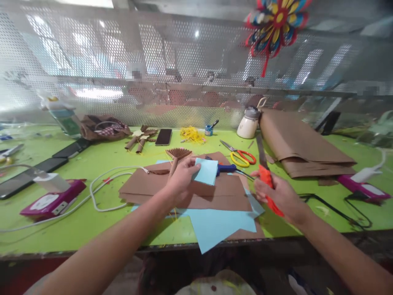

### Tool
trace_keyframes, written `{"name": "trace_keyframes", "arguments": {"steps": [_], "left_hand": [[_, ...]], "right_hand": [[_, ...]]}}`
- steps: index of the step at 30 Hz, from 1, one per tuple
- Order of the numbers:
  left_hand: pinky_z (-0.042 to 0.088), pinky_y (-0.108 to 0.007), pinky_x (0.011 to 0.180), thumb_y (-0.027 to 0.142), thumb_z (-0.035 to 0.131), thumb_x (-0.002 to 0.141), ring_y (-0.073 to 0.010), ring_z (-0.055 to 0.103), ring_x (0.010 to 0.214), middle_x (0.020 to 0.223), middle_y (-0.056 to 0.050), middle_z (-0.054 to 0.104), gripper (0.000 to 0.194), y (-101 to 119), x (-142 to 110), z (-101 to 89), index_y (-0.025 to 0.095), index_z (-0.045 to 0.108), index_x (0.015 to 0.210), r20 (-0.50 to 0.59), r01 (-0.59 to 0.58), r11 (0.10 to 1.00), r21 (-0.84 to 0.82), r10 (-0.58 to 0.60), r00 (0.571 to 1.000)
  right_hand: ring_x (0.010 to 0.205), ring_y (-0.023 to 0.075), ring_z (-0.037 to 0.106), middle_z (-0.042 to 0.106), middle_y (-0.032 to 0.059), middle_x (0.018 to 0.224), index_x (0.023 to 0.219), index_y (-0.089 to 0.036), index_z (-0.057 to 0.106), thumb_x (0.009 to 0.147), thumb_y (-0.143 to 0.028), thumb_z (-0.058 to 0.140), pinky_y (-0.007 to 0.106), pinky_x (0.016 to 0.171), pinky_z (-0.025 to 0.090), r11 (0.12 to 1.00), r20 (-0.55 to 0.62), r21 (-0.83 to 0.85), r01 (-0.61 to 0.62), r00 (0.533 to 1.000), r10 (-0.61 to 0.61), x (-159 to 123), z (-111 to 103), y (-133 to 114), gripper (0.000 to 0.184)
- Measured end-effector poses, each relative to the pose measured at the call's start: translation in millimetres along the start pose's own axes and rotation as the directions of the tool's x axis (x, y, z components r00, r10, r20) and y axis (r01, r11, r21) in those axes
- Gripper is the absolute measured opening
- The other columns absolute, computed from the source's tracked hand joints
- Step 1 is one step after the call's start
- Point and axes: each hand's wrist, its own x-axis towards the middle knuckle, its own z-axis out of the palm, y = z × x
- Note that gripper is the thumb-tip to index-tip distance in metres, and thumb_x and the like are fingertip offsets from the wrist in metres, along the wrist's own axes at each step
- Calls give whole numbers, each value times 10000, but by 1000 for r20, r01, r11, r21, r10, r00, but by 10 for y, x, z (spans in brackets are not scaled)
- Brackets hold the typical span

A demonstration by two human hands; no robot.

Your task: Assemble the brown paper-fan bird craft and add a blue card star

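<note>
My left hand (183,177) pinches a small light blue paper square (206,171), apparently folded, above the stacked brown paper (221,203). In my right hand (278,191) is a knife with an orange handle (266,178), its dark blade pointing up and away from me. The blade and the blue square are apart. Behind the square lies a blue glue gun (227,168), partly hidden, with a black cord. Just past my left hand stands a pleated brown paper fan (178,153). Larger light blue sheets (219,225) stick out under the brown paper toward the table's front edge.
Scissors (239,156) with yellow and orange handles lie beyond the knife. Folded brown paper (303,141) and a white jug (248,123) stand at the back right. A phone (163,137), yellow shreds (192,134), a white cable (93,192) and purple power strips (53,203) surround the work.
</note>
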Motion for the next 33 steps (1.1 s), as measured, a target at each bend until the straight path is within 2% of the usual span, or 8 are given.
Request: {"name": "trace_keyframes", "arguments": {"steps": [6, 10, 15, 18, 22, 25, 30, 33], "left_hand": [[396, -186, 558, 256, 729, 623, -83, 522, 595, 682, 40, 571, 303, 57, -147, 90, 166, 521, 824, -24, -78, 982, -170, 75, 997], [407, -186, 590, 266, 696, 672, -82, 518, 623, 705, 41, 571, 269, 51, -234, 126, 179, 499, 834, -35, -162, 964, -212, 158, 987], [400, -176, 577, 239, 678, 706, -76, 507, 631, 720, 41, 555, 237, 48, -250, 85, 191, 482, 831, 70, -178, 963, -203, 196, 978], [440, -219, 619, 202, 724, 648, -115, 546, 706, 792, 13, 588, 376, 87, -193, 5, 199, 500, 950, 216, -189, 979, -77, 201, 955], [437, -238, 627, 184, 736, 629, -138, 557, 719, 784, -10, 596, 571, 162, -95, -82, 189, 515, 1155, 404, -275, 935, 222, 169, 899], [413, -229, 577, 223, 728, 642, -126, 532, 642, 698, -7, 592, 365, 184, -66, -85, 170, 636, 991, 480, -315, 856, 411, 91, 873], [417, -243, 563, 312, 698, 673, -152, 558, 629, 687, -24, 637, 214, 131, -112, -35, 165, 680, 827, 543, -177, 872, 457, -116, 832], [409, -239, 553, 323, 673, 692, -149, 556, 616, 710, -22, 644, 211, 104, -130, -32, 164, 674, 831, 529, -123, 874, 470, -167, 832]], "right_hand": [[402, 47, 340, 390, -100, 536, 958, -188, 512, 697, -414, 721, 195, 389, 287, 965, -2, 261, 20, 1000, -20, 182, 797, -136, 404], [387, 53, 339, 379, -94, 478, 785, -173, 511, 708, -431, 695, 197, 378, 265, 966, -14, 257, 24, 1000, -21, 257, 1005, -88, 326], [422, 71, 353, 395, -78, 489, 753, -174, 519, 723, -419, 666, 210, 405, 288, 990, -93, 106, 91, 992, -81, 325, 846, -82, 287], [476, 85, 392, 434, -58, 539, 741, -172, 526, 723, -393, 656, 222, 457, 350, 987, -57, -84, 135, 989, -140, 360, 659, -175, 257], [560, 116, 450, 504, -23, 599, 712, -175, 516, 752, -343, 599, 246, 529, 389, 908, 194, -370, 196, 972, -131, 372, 441, -362, 192], [536, 93, 366, 424, -50, 573, 683, -177, 494, 752, -298, 572, 222, 498, 315, 793, 395, -532, 296, 916, -76, 374, 341, -510, 159], [540, 77, 319, 354, -56, 588, 622, -173, 432, 755, -258, 539, 208, 481, 242, 677, 644, -557, 481, 765, -15, 469, 309, -670, 191], [551, 79, 346, 383, -50, 615, 624, -170, 452, 759, -266, 548, 207, 502, 276, 649, 680, -554, 522, 733, -9, 559, 346, -672, 191]]}}
